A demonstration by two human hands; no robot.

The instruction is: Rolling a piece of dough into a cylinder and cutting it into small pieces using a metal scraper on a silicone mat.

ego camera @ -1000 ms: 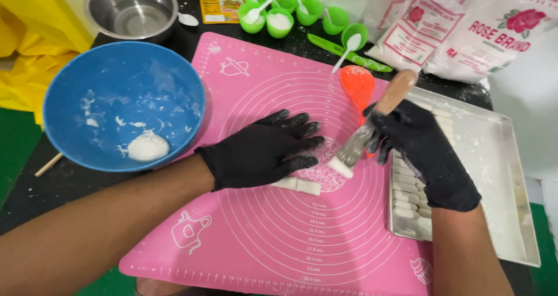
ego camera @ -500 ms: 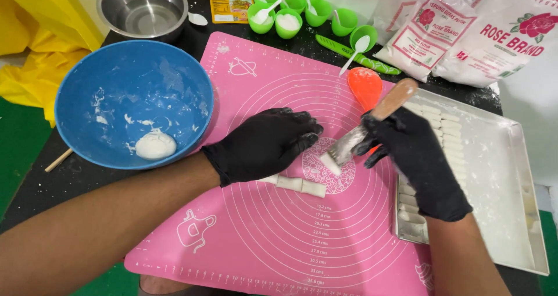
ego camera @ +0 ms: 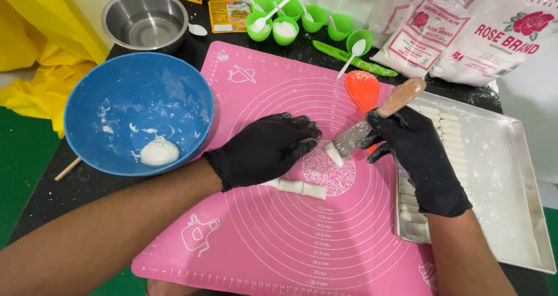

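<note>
Both hands wear black gloves over a pink silicone mat (ego camera: 273, 238). My left hand (ego camera: 264, 148) lies flat on the mat, palm down, covering part of a white dough roll (ego camera: 302, 187) whose cut end sticks out below it. My right hand (ego camera: 415, 148) grips a wooden-handled metal scraper (ego camera: 372, 124); the blade tip touches a small white dough piece (ego camera: 333, 154) just right of my left fingertips.
A blue bowl (ego camera: 116, 98) with a dough lump (ego camera: 158, 151) sits at left, a steel bowl (ego camera: 145, 20) behind it. A metal tray (ego camera: 511, 197) with rows of cut dough pieces stands at right. Green cups, an orange spoon (ego camera: 361, 89) and flour bags line the back.
The scraper has swung slightly lower and left, its blade tip now at a cut dough piece. My left hand stays pressed on the roll. The camera moved a little.
</note>
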